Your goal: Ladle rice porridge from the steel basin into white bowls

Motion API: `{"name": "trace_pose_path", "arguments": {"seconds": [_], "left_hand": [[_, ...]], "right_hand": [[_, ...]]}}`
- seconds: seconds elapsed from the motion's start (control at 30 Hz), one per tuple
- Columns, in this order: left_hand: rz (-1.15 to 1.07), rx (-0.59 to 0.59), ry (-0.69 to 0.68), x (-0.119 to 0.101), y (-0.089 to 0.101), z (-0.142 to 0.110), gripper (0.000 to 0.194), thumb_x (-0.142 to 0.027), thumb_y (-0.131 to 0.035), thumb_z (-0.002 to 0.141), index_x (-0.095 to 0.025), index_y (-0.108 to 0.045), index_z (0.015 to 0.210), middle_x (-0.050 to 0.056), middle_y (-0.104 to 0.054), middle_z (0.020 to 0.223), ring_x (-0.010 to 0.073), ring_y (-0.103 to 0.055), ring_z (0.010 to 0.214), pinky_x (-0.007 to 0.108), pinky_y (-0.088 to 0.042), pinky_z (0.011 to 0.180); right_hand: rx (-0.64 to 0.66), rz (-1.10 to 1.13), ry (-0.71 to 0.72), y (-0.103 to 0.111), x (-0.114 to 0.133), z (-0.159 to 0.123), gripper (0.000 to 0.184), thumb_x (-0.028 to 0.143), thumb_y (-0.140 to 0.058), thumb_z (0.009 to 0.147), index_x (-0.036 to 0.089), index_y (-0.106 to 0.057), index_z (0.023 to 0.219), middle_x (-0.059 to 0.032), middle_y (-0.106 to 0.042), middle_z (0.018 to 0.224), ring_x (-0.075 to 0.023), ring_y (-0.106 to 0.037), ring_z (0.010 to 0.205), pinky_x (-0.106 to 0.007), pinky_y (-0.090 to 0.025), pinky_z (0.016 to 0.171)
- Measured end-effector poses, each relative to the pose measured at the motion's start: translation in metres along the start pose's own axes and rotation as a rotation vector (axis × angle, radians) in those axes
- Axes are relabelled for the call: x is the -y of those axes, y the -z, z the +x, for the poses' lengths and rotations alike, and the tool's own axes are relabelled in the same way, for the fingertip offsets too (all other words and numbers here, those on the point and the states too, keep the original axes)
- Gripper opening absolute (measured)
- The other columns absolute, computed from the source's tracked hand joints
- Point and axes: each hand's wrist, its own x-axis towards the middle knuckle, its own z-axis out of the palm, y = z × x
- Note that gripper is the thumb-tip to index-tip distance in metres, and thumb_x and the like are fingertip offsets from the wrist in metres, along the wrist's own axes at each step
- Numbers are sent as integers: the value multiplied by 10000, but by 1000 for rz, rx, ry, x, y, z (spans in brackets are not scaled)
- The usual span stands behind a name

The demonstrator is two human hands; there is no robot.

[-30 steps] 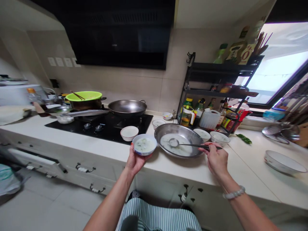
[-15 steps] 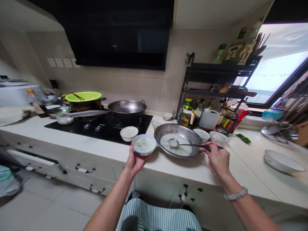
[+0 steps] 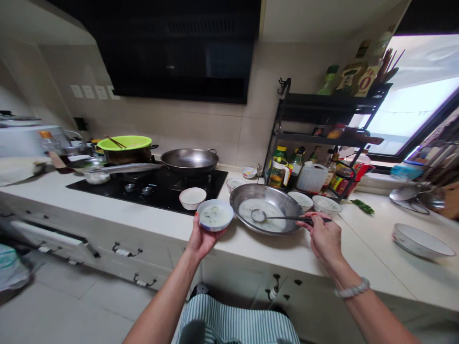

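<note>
My left hand (image 3: 201, 242) grips a small bowl (image 3: 215, 226) from below and the side, holding it at the counter's front edge. Pale, milky soup with green bits fills that bowl. Just right of it sits a wide steel basin (image 3: 267, 190) with a shallow layer of the same soup. My right hand (image 3: 324, 237) is closed on the dark handle of a ladle (image 3: 258, 216), whose head rests at the soup's surface in the basin. Behind my left hand's bowl, another filled bowl (image 3: 192, 198) stands on the cooktop's edge.
More filled bowls (image 3: 327, 205) stand behind the basin. A wok (image 3: 189, 161) and a pot topped by a green colander (image 3: 124, 143) sit on the black cooktop (image 3: 161, 196). A bottle rack (image 3: 330, 138) rises at the back right. An oval dish (image 3: 423, 240) lies far right.
Almost nothing differs. The ladle's head has shifted very slightly within the basin; my left hand and its bowl stay in place.
</note>
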Motion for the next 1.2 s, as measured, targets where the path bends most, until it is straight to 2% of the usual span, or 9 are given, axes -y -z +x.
{"name": "trace_pose_path", "arguments": {"seconds": [0.23, 0.47, 0.67, 0.73, 0.8, 0.93, 1.0, 1.07, 1.2], "left_hand": [[-4, 12, 10, 0, -1, 0, 605, -517, -535, 906, -255, -414, 1438, 154, -599, 1324, 344, -620, 1140, 545, -554, 866], [-4, 20, 3, 0, 2, 1, 603, -521, -515, 917, -255, -403, 1447, 153, -609, 1311, 339, -635, 1109, 535, -564, 842], [-39, 59, 23, 0, 6, 3, 611, -512, -527, 916, -274, -376, 1458, 136, -629, 1290, 330, -637, 1120, 550, -543, 888], [-50, 68, 24, 0, 7, 3, 605, -508, -511, 927, -266, -371, 1463, 138, -643, 1268, 322, -648, 1100, 547, -544, 886], [-53, 73, 22, 0, 7, 4, 593, -506, -493, 936, -261, -372, 1462, 138, -655, 1244, 317, -658, 1077, 542, -551, 873], [-38, 69, 24, 0, 7, 4, 597, -511, -491, 935, -265, -368, 1465, 136, -653, 1242, 323, -659, 1068, 539, -562, 846], [-30, 60, 23, 0, 6, 3, 612, -517, -499, 929, -267, -363, 1471, 140, -642, 1261, 329, -655, 1073, 540, -562, 842], [-27, 51, 19, 0, 5, 3, 622, -516, -504, 926, -266, -358, 1477, 147, -630, 1281, 330, -651, 1079, 546, -556, 850], [-29, 21, 6, 0, 3, 2, 598, -509, -494, 933, -265, -374, 1466, 146, -634, 1269, 330, -653, 1071, 552, -555, 848]], "right_hand": [[5, 45, 28, -10, 14, 0, 130, 285, -676, 658, 169, -628, 623, -18, -650, 674, -148, -629, 557, -294, -605, 510], [51, 166, 61, -42, 45, -13, 110, 260, -665, 647, 159, -628, 624, -17, -628, 681, -148, -637, 558, -294, -595, 513], [228, 112, 110, -66, 45, -35, 183, 346, -637, 803, 171, -646, 753, -22, -655, 730, -164, -672, 590, -313, -596, 574], [317, 33, 174, -68, 44, -46, 198, 366, -592, 869, 187, -661, 824, -31, -679, 756, -163, -667, 560, -312, -583, 558], [429, -51, 301, -66, 43, -57, 197, 354, -546, 920, 204, -672, 898, -42, -702, 772, -169, -665, 550, -330, -582, 580], [635, -94, 674, -57, 45, -73, 157, 235, -526, 935, 235, -681, 964, -59, -729, 853, -215, -712, 770, -374, -587, 723], [646, -90, 744, -53, 46, -75, 159, 216, -525, 932, 236, -680, 964, -68, -732, 893, -225, -710, 853, -375, -584, 742], [555, -95, 653, -48, 45, -71, 158, 252, -519, 942, 222, -672, 960, -74, -729, 909, -214, -712, 803, -372, -586, 725], [258, -88, 302, -36, 36, -45, 251, 416, -539, 914, 188, -641, 898, -79, -716, 856, -190, -684, 585, -351, -578, 593]]}}
